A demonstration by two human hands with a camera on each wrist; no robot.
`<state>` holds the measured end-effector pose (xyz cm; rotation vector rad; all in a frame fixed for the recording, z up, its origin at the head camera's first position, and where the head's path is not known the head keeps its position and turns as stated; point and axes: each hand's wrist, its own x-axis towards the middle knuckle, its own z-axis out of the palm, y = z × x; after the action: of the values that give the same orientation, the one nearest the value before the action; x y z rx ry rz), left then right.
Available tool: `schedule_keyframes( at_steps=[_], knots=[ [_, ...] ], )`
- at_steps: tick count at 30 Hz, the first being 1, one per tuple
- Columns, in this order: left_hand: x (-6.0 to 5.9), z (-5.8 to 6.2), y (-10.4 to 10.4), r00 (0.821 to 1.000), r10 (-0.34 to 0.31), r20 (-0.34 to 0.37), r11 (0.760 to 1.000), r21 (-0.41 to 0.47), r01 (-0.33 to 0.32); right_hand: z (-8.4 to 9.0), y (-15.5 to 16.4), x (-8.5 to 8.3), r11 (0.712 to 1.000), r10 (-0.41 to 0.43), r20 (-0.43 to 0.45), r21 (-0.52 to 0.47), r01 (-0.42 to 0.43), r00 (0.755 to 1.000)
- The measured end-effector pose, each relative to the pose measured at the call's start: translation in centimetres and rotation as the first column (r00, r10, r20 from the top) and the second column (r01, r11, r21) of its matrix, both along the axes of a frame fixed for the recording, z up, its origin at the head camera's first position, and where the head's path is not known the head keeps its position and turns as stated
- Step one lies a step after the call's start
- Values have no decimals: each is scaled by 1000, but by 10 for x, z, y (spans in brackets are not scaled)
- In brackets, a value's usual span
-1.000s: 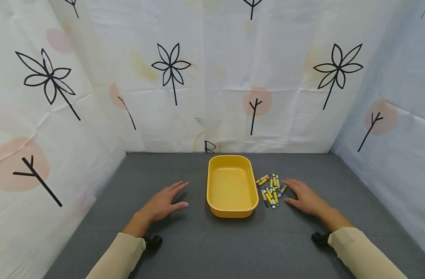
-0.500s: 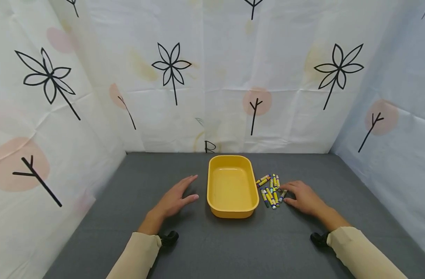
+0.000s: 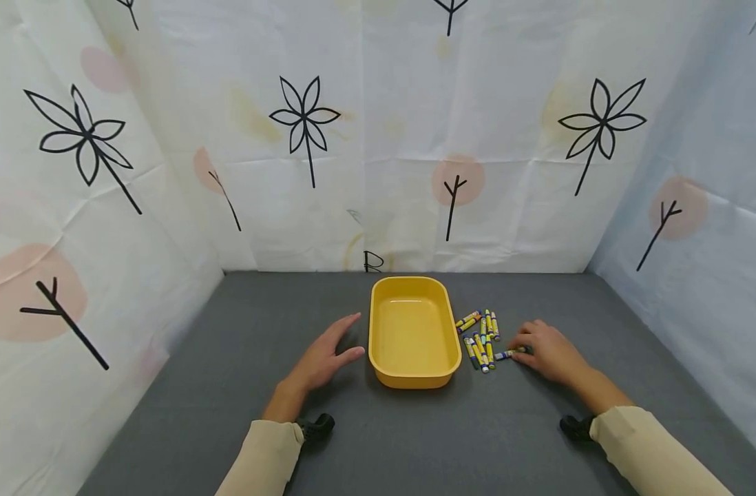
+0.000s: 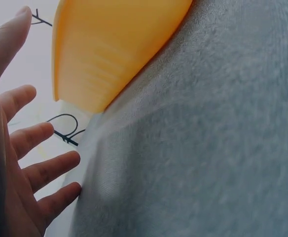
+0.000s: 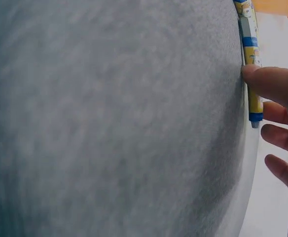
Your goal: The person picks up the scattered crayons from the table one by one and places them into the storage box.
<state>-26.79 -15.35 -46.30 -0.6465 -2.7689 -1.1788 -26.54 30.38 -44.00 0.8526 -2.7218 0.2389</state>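
In the head view, the right hand (image 3: 550, 353) pinches a crayon (image 3: 504, 356) between thumb and fingers on the gray table (image 3: 427, 441). It lies crosswise at the near right edge of the other crayons (image 3: 490, 353), which cluster just right of the yellow tub (image 3: 414, 334). The left hand (image 3: 318, 363) hovers just left of the tub with thumb and fingers spread, holding nothing.

The left wrist view shows those fingers (image 4: 50, 171) apart and the tub's side beyond them.

In the right wrist view, the thumb (image 5: 274, 83) presses along the crayon's middle, fingertips behind it. Whether its far end touches a neighbor is unclear, so lifting straight up, away from the cluster, would seem best; a light, centered pinch should keep it from rolling.
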Motion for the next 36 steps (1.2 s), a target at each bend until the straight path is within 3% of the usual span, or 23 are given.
schedule_keyframes(
  at_steps=[5,7,10,12,14,17,29,31,36],
  knots=[
    [1,0,5,999,-18,29,995,100,15,-1,3,-1,997,-80,22,6,80,997],
    [1,1,8,998,-35,48,986,166,26,-1,3,-2,993,-116,38,3,116,992],
    [7,13,13,991,-76,108,965,258,46,2,3,-4,990,-143,54,-11,144,988],
    [6,12,14,989,-97,115,953,296,59,3,2,-4,987,-153,50,-29,155,987],
    [6,12,15,986,-105,131,949,309,60,6,2,-4,984,-166,52,-52,169,985],
    [0,2,15,987,-103,122,944,324,58,9,1,-6,979,-183,46,-89,186,982],
    [3,1,17,985,-110,132,939,338,60,22,-20,-18,950,-226,75,-203,237,971],
    [4,2,19,984,-122,129,936,345,70,23,-24,-22,938,-243,108,-227,262,964],
    [18,22,24,979,-154,136,930,353,98,27,-33,-31,887,-267,212,-328,326,940]
  ],
)
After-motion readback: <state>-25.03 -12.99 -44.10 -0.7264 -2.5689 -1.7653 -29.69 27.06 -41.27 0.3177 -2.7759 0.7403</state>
